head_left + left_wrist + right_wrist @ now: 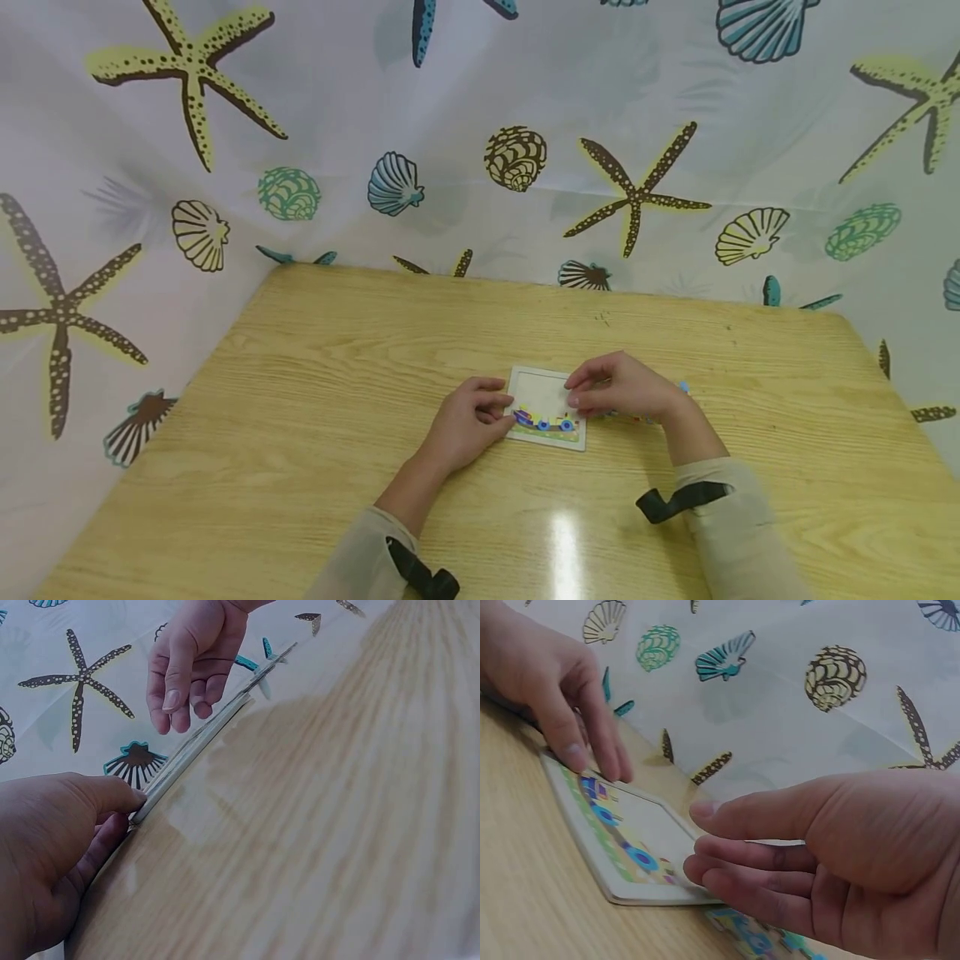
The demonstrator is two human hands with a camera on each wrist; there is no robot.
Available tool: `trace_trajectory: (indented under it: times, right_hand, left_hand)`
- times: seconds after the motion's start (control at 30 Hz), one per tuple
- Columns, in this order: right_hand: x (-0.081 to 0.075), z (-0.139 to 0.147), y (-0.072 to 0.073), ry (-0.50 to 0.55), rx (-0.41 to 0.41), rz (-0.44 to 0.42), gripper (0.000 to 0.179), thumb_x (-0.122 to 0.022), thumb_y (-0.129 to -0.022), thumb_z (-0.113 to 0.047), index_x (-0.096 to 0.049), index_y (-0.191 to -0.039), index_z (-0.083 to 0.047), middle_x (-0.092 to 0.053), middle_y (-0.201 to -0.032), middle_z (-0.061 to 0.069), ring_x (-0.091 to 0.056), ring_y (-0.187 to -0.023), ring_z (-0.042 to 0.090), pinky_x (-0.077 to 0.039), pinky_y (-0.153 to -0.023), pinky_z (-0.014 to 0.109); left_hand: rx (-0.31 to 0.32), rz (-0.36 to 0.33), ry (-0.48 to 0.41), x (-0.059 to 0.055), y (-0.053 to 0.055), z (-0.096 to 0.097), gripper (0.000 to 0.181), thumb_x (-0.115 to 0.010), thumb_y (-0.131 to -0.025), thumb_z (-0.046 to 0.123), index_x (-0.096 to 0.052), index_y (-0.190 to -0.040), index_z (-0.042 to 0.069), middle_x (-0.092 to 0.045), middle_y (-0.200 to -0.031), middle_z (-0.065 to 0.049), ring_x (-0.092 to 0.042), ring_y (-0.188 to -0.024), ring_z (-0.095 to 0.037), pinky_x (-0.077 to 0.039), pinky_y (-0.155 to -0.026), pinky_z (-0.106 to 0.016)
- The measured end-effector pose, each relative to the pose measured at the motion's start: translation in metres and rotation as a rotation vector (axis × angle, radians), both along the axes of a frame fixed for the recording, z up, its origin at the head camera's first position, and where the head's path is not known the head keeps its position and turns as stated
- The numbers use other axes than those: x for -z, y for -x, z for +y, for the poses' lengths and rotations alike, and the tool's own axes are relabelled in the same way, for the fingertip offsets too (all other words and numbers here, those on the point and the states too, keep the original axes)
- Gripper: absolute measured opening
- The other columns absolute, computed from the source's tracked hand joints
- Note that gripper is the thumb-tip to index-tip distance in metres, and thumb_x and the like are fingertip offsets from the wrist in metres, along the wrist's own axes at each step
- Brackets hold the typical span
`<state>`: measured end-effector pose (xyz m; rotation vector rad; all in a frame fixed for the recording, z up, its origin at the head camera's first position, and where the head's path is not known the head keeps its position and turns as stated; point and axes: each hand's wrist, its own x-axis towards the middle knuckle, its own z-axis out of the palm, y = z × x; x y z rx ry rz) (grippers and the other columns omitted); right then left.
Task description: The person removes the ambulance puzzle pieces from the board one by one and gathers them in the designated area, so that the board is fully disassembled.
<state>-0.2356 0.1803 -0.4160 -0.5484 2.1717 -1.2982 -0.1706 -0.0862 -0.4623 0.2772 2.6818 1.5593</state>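
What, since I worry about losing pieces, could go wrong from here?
The right hand is close above the jigsaw pieces, so a careless sweep might scatter them. The left hand holds the framed board by one side only, so a bump at the far side could perhaps swing it round on the table.

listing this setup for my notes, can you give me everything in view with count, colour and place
Cloth backdrop: one, white with starfish and shell prints, along the table's far side
Table: one, light wood-grain, in front of the cloth
Board: one, pale with a multicoloured picture, on the table
Puzzle pieces: count unclear, multicoloured, right of the board
Sleeves: two, beige, on the forearms
Straps: two, black, near the cuffs
Hands: two, bare; left at board's left edge, right by its right
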Motion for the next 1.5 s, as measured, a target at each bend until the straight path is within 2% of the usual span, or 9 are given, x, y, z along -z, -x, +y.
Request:
trace_trajectory:
  times: [0.17, 0.33, 0.53, 0.7, 0.8, 1.1, 1.3, 1.5]
  right_hand:
    - [0.002, -0.017, -0.003, 0.028, -0.033, -0.016, 0.029, -0.071, -0.094, -0.017, -0.068, -0.114, 0.004, -0.072, -0.098, 0.013, -0.069, -0.081, 0.018, -0.059, -0.074, 0.03]
    - [0.005, -0.034, -0.005, 0.036, -0.049, -0.03, 0.029, -0.067, -0.097, -0.018, -0.067, -0.117, 0.003, -0.074, -0.102, 0.014, -0.071, -0.084, 0.018, -0.06, -0.078, 0.033]
    - [0.009, -0.042, -0.009, 0.056, -0.059, -0.015, 0.03, -0.065, -0.097, -0.014, -0.065, -0.121, 0.004, -0.072, -0.111, 0.018, -0.071, -0.091, 0.017, -0.06, -0.081, 0.034]
    - [0.01, -0.047, -0.012, 0.071, -0.063, 0.016, 0.031, -0.063, -0.097, -0.009, -0.062, -0.125, 0.005, -0.067, -0.12, 0.023, -0.071, -0.101, 0.023, -0.06, -0.084, 0.034]
    - [0.011, -0.05, -0.015, 0.051, -0.069, 0.043, 0.029, -0.062, -0.098, -0.008, -0.063, -0.125, 0.002, -0.066, -0.122, 0.022, -0.071, -0.102, 0.026, -0.059, -0.083, 0.034]
    - [0.006, -0.059, -0.023, -0.084, -0.054, 0.134, 0.026, -0.069, -0.093, -0.009, -0.068, -0.119, -0.008, -0.069, -0.116, 0.01, -0.069, -0.09, 0.016, -0.056, -0.079, 0.029]
    - [0.006, -0.062, -0.024, -0.099, -0.06, 0.143, 0.029, -0.072, -0.09, -0.006, -0.069, -0.119, -0.009, -0.071, -0.108, 0.009, -0.066, -0.078, 0.013, -0.054, -0.074, 0.028]
    - [0.006, -0.06, -0.023, -0.088, -0.09, 0.155, 0.03, -0.072, -0.091, -0.008, -0.069, -0.121, -0.008, -0.071, -0.102, 0.008, -0.067, -0.085, 0.013, -0.055, -0.08, 0.029]
  left_hand:
    - [-0.005, -0.003, 0.009, 0.0, 0.001, -0.001, 0.026, -0.078, -0.086, 0.012, -0.076, -0.111, 0.003, -0.06, -0.135, -0.007, -0.063, -0.09, -0.011, -0.057, -0.078, -0.024]
    - [-0.012, -0.017, -0.007, -0.001, 0.001, -0.003, 0.027, -0.078, -0.086, 0.013, -0.076, -0.111, 0.004, -0.06, -0.135, -0.005, -0.064, -0.09, -0.011, -0.057, -0.079, -0.024]
    - [0.002, -0.033, 0.0, -0.002, 0.001, -0.004, 0.036, -0.083, -0.082, 0.018, -0.075, -0.114, 0.004, -0.059, -0.135, -0.005, -0.063, -0.089, -0.011, -0.056, -0.079, -0.024]
    - [0.002, -0.067, -0.001, -0.002, 0.0, -0.003, 0.047, -0.088, -0.077, 0.022, -0.073, -0.118, 0.005, -0.058, -0.135, -0.004, -0.062, -0.087, -0.009, -0.056, -0.078, -0.024]
    - [0.0, -0.081, -0.017, -0.003, 0.0, -0.002, 0.049, -0.089, -0.076, 0.022, -0.073, -0.119, 0.006, -0.058, -0.133, -0.004, -0.062, -0.086, -0.01, -0.056, -0.077, -0.024]
    - [0.002, -0.076, -0.012, -0.005, -0.002, -0.001, 0.047, -0.088, -0.076, 0.021, -0.073, -0.119, 0.007, -0.058, -0.134, -0.004, -0.061, -0.085, -0.009, -0.056, -0.077, -0.025]
    - [0.004, -0.072, -0.001, -0.005, -0.003, 0.0, 0.045, -0.088, -0.076, 0.022, -0.074, -0.116, 0.006, -0.057, -0.135, -0.004, -0.061, -0.084, -0.009, -0.056, -0.077, -0.025]
    - [0.009, -0.076, -0.011, -0.005, -0.002, 0.001, 0.045, -0.088, -0.077, 0.021, -0.074, -0.117, 0.007, -0.057, -0.135, -0.004, -0.061, -0.085, -0.01, -0.056, -0.077, -0.024]
